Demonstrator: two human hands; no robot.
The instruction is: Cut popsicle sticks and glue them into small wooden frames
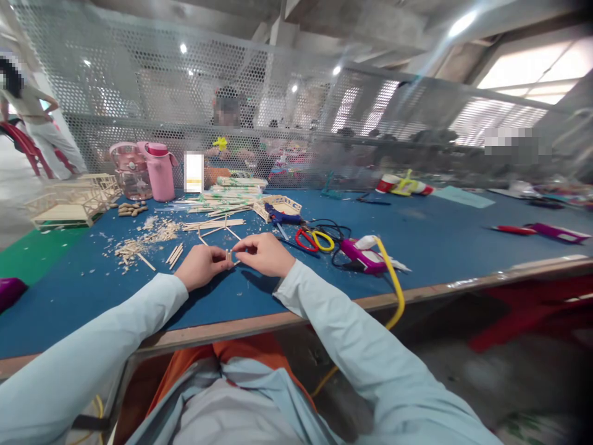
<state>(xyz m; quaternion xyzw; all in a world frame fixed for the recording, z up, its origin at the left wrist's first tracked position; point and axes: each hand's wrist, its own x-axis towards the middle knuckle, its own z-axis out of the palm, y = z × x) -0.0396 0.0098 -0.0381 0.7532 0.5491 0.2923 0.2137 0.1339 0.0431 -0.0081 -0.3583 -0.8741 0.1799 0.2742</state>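
Observation:
Near the table's front edge, my left hand pinches short pale wooden sticks between thumb and fingertips. My right hand meets it from the right, fingers pressed together at a thin wooden stick that is mostly hidden. Just behind my fingertips stands an angular frame of thin sticks; whether it joins the pieces in my hands I cannot tell. A few cut sticks lie left of my left hand. Beyond my right hand are red and yellow-handled scissors and a blue glue gun.
Wood scraps and stick bundles cover the table's left middle. Stick models, a pink bottle and a clear bottle stand farther left. A purple tool with a yellow cord lies right. Perforated mesh rises behind.

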